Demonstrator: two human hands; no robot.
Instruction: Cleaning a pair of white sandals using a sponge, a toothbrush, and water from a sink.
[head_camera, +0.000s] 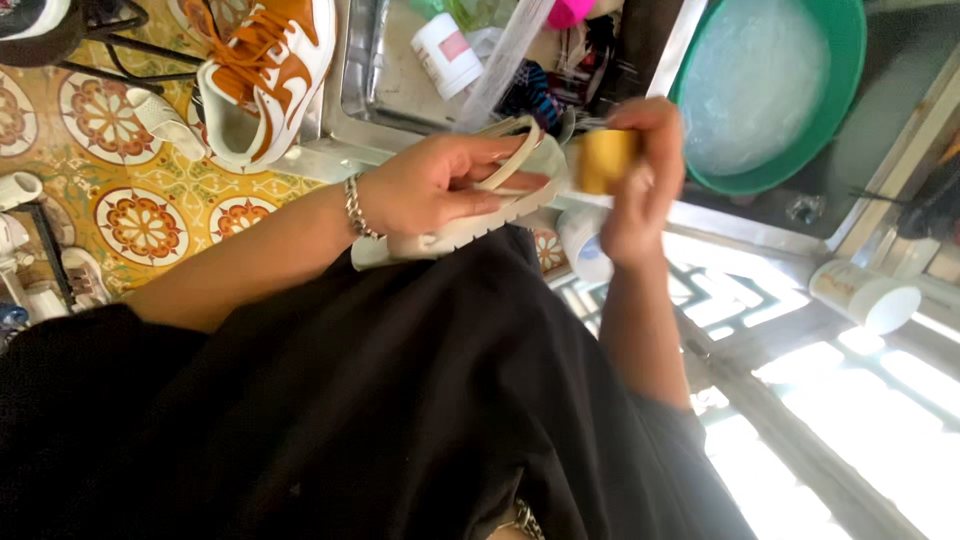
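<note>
Black garment (400, 400) nearest, hands gripping sandal (470, 225), yellow sponge (605, 160), green basin (840, 110) beyond

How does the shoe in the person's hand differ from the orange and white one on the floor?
The sandal is pale cream all over, while the sneaker is orange and white. The sandal is open with thin straps; the sneaker is closed with laces. The sandal is gripped by the left hand, beside a yellow sponge in the right hand; the sneaker lies untouched on the patterned tiled floor. Both have light soles.
</note>
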